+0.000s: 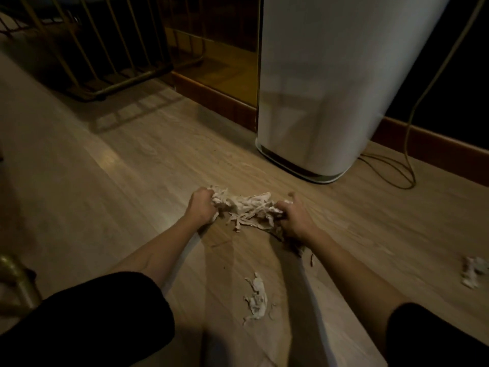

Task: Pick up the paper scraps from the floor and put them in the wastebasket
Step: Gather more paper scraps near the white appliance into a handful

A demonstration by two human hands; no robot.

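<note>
A pile of white shredded paper scraps (244,207) lies on the wooden floor in the middle of the view. My left hand (202,207) grips the pile's left end and my right hand (293,218) grips its right end, both low against the floor. A smaller clump of scraps (256,298) lies nearer to me between my forearms. Another clump (475,274) lies at the right edge. No wastebasket is in view.
A tall white appliance (330,88) stands on the floor just beyond the pile, its cable (397,178) looping to the right. A metal wire rack (92,49) stands at the back left. A brown baseboard (217,102) runs along the wall.
</note>
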